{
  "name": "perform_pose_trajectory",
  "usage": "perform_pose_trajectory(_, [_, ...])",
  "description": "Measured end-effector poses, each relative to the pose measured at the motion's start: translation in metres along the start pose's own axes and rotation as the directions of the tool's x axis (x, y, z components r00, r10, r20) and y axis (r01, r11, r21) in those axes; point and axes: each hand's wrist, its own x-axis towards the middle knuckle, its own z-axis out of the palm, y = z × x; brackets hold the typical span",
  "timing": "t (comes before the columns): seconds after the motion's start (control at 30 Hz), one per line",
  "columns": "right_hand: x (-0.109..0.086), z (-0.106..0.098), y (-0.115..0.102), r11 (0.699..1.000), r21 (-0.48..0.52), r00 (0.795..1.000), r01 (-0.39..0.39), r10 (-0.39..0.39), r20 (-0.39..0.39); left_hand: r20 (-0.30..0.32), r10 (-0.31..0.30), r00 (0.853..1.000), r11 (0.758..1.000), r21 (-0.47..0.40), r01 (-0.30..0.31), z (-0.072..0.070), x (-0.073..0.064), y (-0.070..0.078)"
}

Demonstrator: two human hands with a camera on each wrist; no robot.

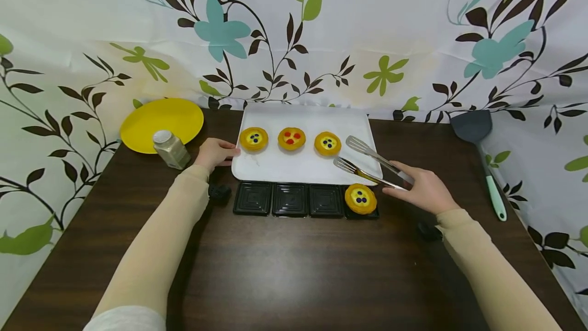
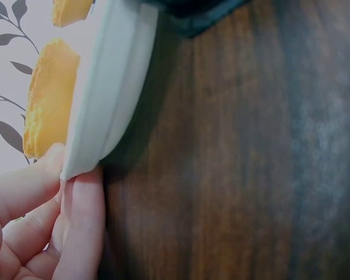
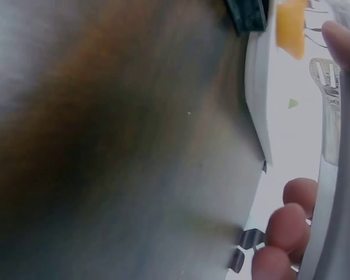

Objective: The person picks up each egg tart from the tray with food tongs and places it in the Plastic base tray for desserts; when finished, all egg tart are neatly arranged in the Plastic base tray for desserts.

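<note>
My left hand [image 1: 213, 153] pinches the left rim of a white rectangular tray [image 1: 294, 168]; the left wrist view shows the thumb above the rim and fingers [image 2: 84, 221] below. In my right hand [image 1: 424, 188] are metal tongs [image 1: 382, 159], their two slotted ends spread apart over the tray's right side with nothing between them. Three egg tarts lie on the tray: a blue-dotted tart [image 1: 253, 139], a red-dotted tart [image 1: 291, 139] and another blue-dotted tart [image 1: 327, 144]. A fourth, blue-dotted tart [image 1: 360, 199] sits in the rightmost compartment of a black plastic holder [image 1: 289, 199].
A yellow oval plate [image 1: 156, 121] stands at the back left, with a clear shaker jar [image 1: 172, 150] before it. On the far right lies a grey spatula [image 1: 473, 125] with a mint handle. A patterned curtain [image 1: 321, 40] hangs behind the dark wooden table [image 1: 294, 269].
</note>
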Motion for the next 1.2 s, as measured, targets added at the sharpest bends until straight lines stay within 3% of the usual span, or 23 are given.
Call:
perform_pose_trajectory(0.37, [0.035, 0.009, -0.005, 0.999, -0.029, 0.999, 0.039, -0.039, 0.026, 0.003, 0.01, 1.0, 1.0, -0.011, -0.01, 0.004, 0.002, -0.001])
perform_pose_trajectory(0.63, [0.044, 0.007, -0.009, 0.999, -0.043, 0.997, 0.011, -0.008, 0.081, -0.002, 0.014, 1.0, 1.0, -0.022, -0.014, 0.006, 0.002, 0.0])
perform_pose_trajectory(1.2, [0.059, 0.016, -0.017, 0.999, -0.034, 0.995, -0.008, 0.012, 0.097, -0.011, 0.01, 1.0, 1.0, -0.013, -0.011, 0.001, 0.004, -0.003])
